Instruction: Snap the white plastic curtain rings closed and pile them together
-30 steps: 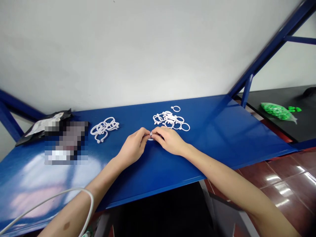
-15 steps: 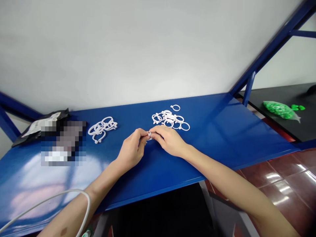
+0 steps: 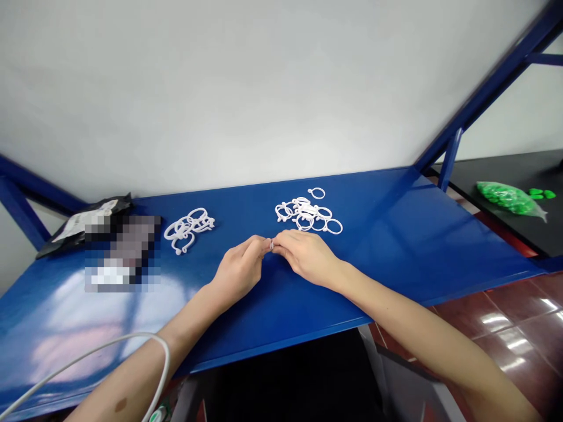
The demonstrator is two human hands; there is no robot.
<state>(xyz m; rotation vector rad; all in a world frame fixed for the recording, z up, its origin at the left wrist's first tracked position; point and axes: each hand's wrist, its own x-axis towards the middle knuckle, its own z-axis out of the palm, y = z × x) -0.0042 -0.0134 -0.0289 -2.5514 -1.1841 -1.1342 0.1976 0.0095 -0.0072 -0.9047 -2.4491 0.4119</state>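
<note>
My left hand (image 3: 241, 269) and my right hand (image 3: 308, 255) meet fingertip to fingertip over the blue table (image 3: 396, 234), both pinching one small white plastic ring (image 3: 271, 244) that is mostly hidden by the fingers. Just behind my right hand lies a loose pile of white rings (image 3: 310, 214). A smaller pile of white rings (image 3: 190, 227) lies to the left of my left hand.
A black packet (image 3: 83, 225) with a blurred patch lies at the table's far left. A white cable (image 3: 109, 357) crosses my left forearm. A black table at the right carries a bag of green parts (image 3: 505, 196). Blue frame struts (image 3: 484, 94) rise at right.
My hands stayed together on the ring, with only small finger shifts. The view slid slightly, so everything sits a little further right.
</note>
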